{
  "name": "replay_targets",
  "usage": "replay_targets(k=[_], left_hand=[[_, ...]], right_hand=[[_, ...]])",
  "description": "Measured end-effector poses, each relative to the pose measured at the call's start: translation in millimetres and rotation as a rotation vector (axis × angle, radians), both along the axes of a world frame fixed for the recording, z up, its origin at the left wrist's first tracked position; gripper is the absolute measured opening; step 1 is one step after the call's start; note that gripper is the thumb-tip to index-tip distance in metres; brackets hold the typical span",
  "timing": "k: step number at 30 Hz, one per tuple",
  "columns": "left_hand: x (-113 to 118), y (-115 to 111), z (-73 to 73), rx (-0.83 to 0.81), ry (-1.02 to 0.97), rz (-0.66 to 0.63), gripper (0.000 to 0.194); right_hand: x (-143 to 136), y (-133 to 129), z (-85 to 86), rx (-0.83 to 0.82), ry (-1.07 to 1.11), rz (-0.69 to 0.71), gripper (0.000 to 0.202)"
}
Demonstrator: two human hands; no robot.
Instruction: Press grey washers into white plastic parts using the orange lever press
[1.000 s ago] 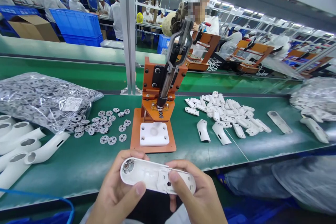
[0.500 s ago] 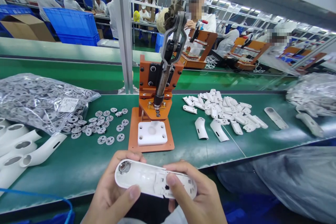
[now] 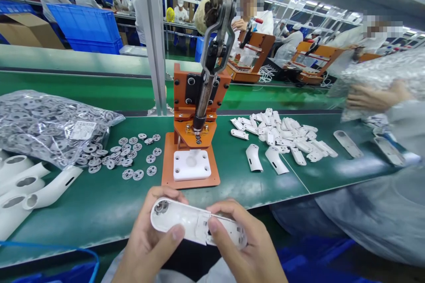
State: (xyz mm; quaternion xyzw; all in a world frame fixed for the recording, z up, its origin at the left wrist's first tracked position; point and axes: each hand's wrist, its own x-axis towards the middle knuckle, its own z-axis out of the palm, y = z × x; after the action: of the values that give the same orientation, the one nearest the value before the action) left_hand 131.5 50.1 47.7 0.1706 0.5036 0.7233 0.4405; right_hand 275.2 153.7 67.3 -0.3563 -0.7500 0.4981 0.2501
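Observation:
A long white plastic shell (image 3: 186, 221), its hollow side facing up, is held in front of the press. My left hand (image 3: 152, 234) grips its rounded left end, where a grey metallic disc (image 3: 161, 207) sits inside. Around the right part, a shorter white piece (image 3: 234, 229) lies against the shell, with my right hand (image 3: 242, 239) closed on it and the thumb pressing from above. Just beyond both hands stands an orange toggle press (image 3: 194, 137) with a white block (image 3: 191, 165) on its base.
Left of the press lie loose grey discs (image 3: 128, 152), a bag of discs (image 3: 49, 124) and white tubular shells (image 3: 49, 188). To the right is a pile of small white parts (image 3: 285, 135). At far right, a person's hand (image 3: 378, 97) holds a clear bag (image 3: 395, 68).
The shell and my left hand have shifted slightly right, and the two white pieces sit closer together. At far right, the neighbour's clear bag has been lifted off the table.

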Motion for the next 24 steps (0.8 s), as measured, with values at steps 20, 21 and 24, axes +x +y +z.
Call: replay_targets(k=[20,21,24], left_hand=[[18,16,9.0,-0.184,-0.084,0.095,0.075],[18,16,11.2,-0.183,-0.071,0.105,0.076],[13,12,9.0,-0.183,-0.013,0.090,0.082]], right_hand=[[-2,-8,-7.1,0.025,0.022,0.015,0.030],[-1,-6,-7.9,-0.044,0.004,0.032,0.033],[0,3,-13.3,-0.401,0.038,0.133,0.057]])
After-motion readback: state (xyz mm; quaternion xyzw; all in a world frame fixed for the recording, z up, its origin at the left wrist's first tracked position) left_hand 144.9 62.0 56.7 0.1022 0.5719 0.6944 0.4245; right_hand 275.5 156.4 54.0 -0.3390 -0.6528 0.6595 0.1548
